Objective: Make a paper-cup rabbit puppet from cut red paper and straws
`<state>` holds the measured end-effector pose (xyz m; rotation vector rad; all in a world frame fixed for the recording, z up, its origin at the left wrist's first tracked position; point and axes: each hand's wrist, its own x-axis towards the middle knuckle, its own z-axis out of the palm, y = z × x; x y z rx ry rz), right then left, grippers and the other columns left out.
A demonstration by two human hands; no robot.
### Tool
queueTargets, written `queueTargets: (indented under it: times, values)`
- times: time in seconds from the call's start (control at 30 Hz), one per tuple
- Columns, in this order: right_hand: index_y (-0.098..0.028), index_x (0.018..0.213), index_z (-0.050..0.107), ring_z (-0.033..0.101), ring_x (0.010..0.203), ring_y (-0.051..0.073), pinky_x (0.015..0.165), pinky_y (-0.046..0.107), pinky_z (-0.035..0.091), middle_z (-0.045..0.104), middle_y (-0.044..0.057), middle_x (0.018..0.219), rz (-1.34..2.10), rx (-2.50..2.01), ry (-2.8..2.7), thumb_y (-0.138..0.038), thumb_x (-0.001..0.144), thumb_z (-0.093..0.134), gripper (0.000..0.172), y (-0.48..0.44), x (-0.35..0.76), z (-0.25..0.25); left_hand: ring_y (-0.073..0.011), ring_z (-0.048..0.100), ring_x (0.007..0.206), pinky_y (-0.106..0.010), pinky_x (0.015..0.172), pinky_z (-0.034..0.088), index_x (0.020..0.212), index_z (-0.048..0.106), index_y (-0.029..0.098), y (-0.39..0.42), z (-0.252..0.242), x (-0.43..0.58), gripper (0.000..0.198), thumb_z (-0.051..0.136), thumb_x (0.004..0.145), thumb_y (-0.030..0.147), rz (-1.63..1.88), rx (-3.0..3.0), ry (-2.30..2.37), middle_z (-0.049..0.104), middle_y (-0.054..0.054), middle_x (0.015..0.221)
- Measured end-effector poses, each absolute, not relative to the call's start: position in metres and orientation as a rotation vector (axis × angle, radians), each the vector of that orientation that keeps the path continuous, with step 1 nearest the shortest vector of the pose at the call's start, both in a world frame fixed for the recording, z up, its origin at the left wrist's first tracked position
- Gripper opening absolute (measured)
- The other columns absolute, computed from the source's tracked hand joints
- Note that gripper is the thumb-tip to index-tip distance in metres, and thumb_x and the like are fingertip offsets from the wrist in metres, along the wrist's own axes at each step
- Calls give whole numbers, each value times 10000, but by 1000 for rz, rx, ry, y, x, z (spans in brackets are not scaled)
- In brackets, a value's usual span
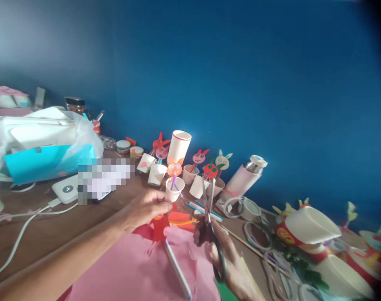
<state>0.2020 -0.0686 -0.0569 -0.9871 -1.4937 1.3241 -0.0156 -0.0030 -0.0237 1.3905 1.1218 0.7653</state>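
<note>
My right hand (220,253) grips black-handled scissors (208,200), their blades pointing up and slightly apart. To its left, my left hand (151,207) has its fingers pressed together at a piece of red paper (159,229); the exact pinch is partly hidden. Beneath both hands lies a large pink sheet (115,267) with a white marker (178,269) across it. Orange-red paper with a yellow strip (184,222) lies between the hands. Just beyond my left hand stands a small paper cup (174,193) with an orange animal face (174,168) on a purple stem.
Several more paper cups with animal faces stand near the blue wall (240,75), beside a cup stack (179,146) and a thermos (245,177). Tape rolls (257,235) and larger cups (312,225) are at right. A power bank (65,189) and plastic bag (46,142) are left.
</note>
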Motion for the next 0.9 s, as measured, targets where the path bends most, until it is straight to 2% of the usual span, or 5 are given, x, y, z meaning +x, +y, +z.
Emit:
queueTargets:
  times: [0.17,0.33,0.67,0.9]
  values:
    - [-203,1032,502,486,688,133,618,226,414,542,2,782,1290,-1029,-1371,-424,711,657,419,-66,180,-49,-137,537,626,-244,600,395,660,623,135,-14,-29,-4,208,613,701,339,776,1394,1081,608,-17,617]
    - [-190,950,521,488,639,116,605,208,421,565,-25,722,1156,-1139,-1262,-281,674,669,327,-61,162,-43,-129,517,589,-240,576,379,652,610,141,-20,-35,4,231,601,719,361,800,1346,1056,588,-6,596]
    - [-178,994,484,482,619,122,598,246,412,535,-19,716,1145,-1067,-1193,-205,671,625,354,-55,175,-54,-121,507,580,-234,586,376,576,615,142,-24,-35,23,214,619,705,313,757,1266,910,578,4,563]
    - [-166,968,481,424,522,89,509,214,376,477,-56,625,1296,-994,-1151,-171,649,613,345,-48,185,-50,-137,546,602,-268,633,415,716,658,141,-14,-32,22,157,594,657,272,719,1085,915,647,-25,678]
